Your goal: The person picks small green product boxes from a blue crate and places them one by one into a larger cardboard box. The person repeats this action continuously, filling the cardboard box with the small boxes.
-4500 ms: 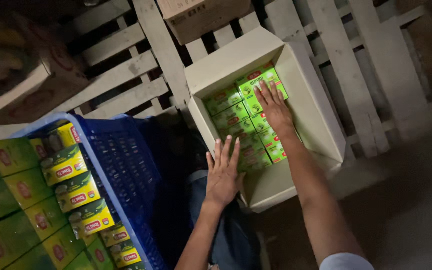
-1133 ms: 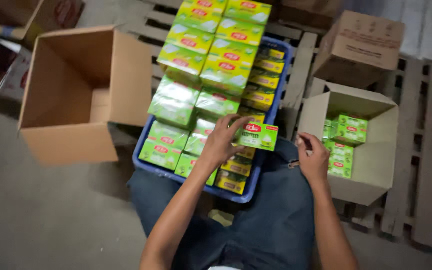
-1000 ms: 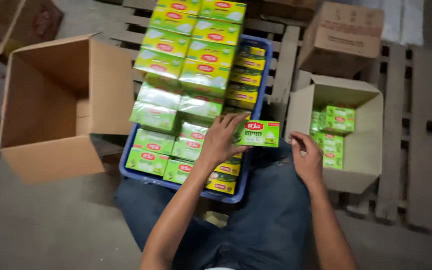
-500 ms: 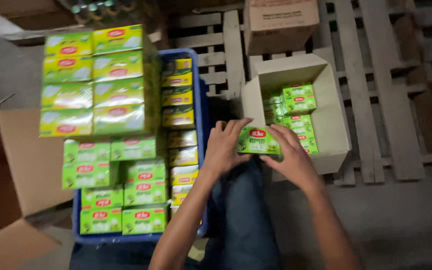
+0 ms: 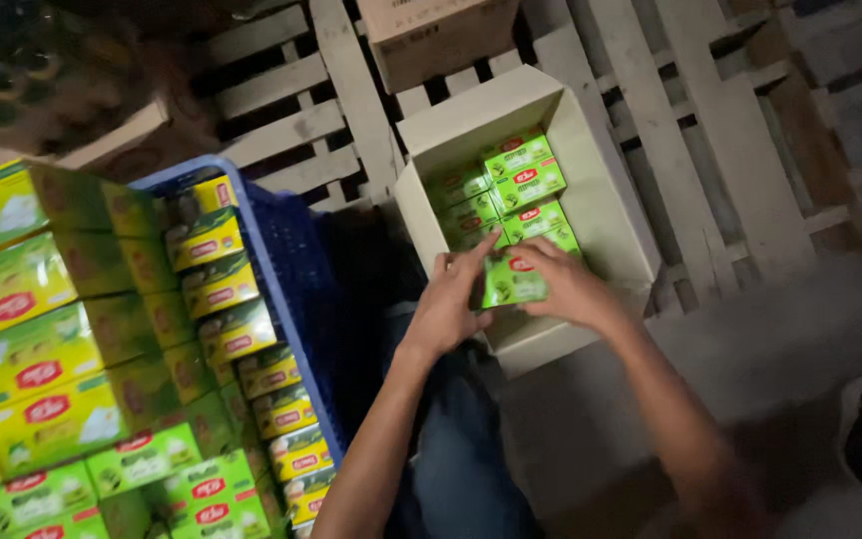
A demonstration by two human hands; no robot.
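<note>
Nearest to us, our own legs in dark trousers (image 5: 461,459) fill the bottom middle of the view, both forearms reaching away over them.

Our left hand (image 5: 451,299) is half closed, fingers bent, with the forefinger stretched up along the left edge of a small green packet (image 5: 511,279). Our right hand (image 5: 566,284) curls over the packet's right end, thumb and fingers wrapped on it. So the green packet sits between the two hands, pinched at both ends, touching both. It hangs just inside the near wall of the open cardboard box (image 5: 606,205), over the near part of the box's inside.

To our left: a blue plastic crate (image 5: 291,269), close beside our knee. Rows of yellow-and-green packets (image 5: 221,289) stand on edge along its inner wall. Larger green bundles (image 5: 32,359) are stacked further left, filling that side of the view.

Beyond the hands, the cardboard box holds more green packets (image 5: 511,185), laid flat in rows against its far-left part; the right part of its floor shows bare card.

Farther still: a pale wooden pallet (image 5: 351,90) under the box, and a closed brown carton (image 5: 441,35) at the top edge. Light is dim; far corners blur out.
</note>
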